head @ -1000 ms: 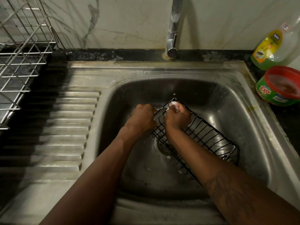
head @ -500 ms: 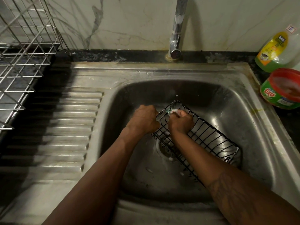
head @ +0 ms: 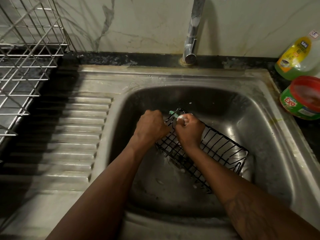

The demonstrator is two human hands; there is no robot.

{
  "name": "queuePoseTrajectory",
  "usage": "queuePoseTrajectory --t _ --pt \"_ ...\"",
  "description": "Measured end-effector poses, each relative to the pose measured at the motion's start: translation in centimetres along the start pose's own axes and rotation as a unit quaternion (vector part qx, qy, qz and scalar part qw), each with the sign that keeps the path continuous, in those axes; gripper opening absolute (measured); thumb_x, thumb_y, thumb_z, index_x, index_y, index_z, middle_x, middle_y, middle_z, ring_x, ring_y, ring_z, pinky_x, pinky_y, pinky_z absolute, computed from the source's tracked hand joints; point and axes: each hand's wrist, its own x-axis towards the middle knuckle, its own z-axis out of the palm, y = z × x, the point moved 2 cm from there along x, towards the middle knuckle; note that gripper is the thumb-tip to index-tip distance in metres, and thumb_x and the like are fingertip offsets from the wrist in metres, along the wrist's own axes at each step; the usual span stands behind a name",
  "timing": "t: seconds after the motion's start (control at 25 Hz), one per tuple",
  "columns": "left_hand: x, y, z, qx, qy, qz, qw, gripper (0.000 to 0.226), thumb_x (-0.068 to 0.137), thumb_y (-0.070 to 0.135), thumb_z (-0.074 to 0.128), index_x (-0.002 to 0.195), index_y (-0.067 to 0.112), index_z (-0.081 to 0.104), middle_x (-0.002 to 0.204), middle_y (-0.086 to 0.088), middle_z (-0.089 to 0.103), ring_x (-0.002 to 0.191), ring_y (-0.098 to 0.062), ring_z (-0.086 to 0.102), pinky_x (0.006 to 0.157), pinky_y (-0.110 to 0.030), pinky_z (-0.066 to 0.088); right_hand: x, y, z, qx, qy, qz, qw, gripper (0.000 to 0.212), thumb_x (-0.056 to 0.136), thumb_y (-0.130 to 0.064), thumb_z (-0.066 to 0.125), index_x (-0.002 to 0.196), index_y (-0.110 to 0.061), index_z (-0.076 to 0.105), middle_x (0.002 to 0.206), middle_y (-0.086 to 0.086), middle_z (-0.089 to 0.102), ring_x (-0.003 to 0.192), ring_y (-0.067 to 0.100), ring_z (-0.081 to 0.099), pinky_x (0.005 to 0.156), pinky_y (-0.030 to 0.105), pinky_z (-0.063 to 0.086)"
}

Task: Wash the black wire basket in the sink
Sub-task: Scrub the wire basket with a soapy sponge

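Curled fingers of the left hand [head: 152, 127] grip the far corner of the black wire basket [head: 223, 149], which lies in the sink [head: 259, 118] bowl. The right hand [head: 189, 131] clutches a soapy green scrubber [head: 171, 112] against that corner. Beyond stand a tap [head: 191, 40], a soap tub [head: 294, 104] and a bottle [head: 297, 56].

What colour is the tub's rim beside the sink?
Red, on a green tub; head view.

Single head view: looks steeply down (wide-angle) into sink [head: 173, 78], close; faucet [head: 192, 40] at top edge.
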Motion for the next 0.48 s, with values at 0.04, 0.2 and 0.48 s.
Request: queuePoseTrajectory --t 0.04,0.2,0.48 --pt "-0.1 0.0 0.0 0.0 -0.002 -0.002 1.0 0.026 0.09 0.022 0.066 0.067 0.014 0.056 0.067 -0.003 0.058 0.058 -0.014 0.059 0.051 -0.025 0.047 -0.1 0.2 -0.1 -0.008 -0.001 0.015 1.0 0.013 0.091 -0.007 0.062 0.081 -0.012 0.069 0.066 -0.005 0.061 0.056 0.004 0.056 0.048 0.005 0.04" --pt "-0.3 0.2 -0.2 0.003 0.005 -0.017 1.0 0.03 0.089 0.023 0.065 0.064 0.013 0.053 0.067 -0.004 0.055 0.058 -0.014 0.055 0.055 -0.028 0.049 -0.3 0.0 0.5 -0.009 0.019 0.071 0.997 0.023 0.091 -0.016 0.062 0.068 -0.014 0.059 0.056 -0.006 0.053 0.047 0.002 0.045 0.044 0.011 0.032" --pt "-0.3 0.4 -0.3 -0.008 -0.02 -0.037 0.999 0.032 0.09 0.028 0.067 0.065 0.014 0.052 0.069 -0.004 0.056 0.057 -0.013 0.054 0.051 -0.025 0.049 -0.2 -0.9 0.5 0.144 0.06 0.16 0.975 0.024 0.096 -0.026 0.049 0.076 -0.016 0.058 0.074 -0.004 0.063 0.068 0.013 0.063 0.056 0.028 0.05"
